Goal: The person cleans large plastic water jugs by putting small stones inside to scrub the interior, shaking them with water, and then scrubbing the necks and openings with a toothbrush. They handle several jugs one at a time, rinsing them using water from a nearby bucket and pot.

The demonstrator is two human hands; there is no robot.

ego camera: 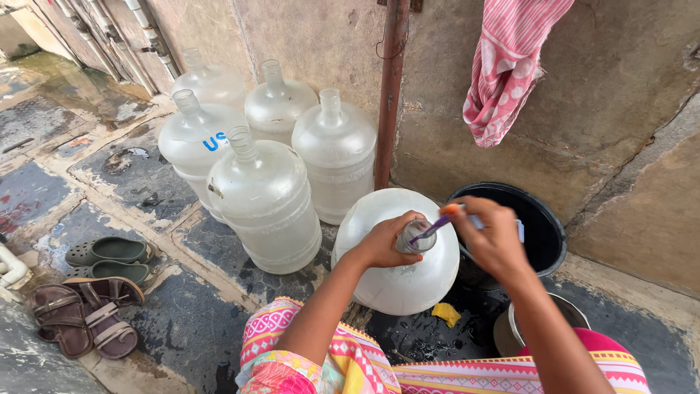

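Observation:
A large translucent water jug (397, 281) stands on the wet floor between my knees. My left hand (386, 241) is wrapped around its neck. My right hand (492, 237) holds a small brush (437, 228) with a purple stem, an orange tip and a pale handle. The brush's stem slants down into the jug's mouth. A yellow sponge piece (446, 314) lies on the floor beside the jug's base.
Several more translucent jugs (266, 201) stand together at the left against the wall. A black bucket (547, 230) sits behind my right hand, a steel pot (510, 332) by my knee. Green slippers (109, 259) and brown sandals (84, 314) lie far left. A pink cloth (507, 66) hangs on the wall.

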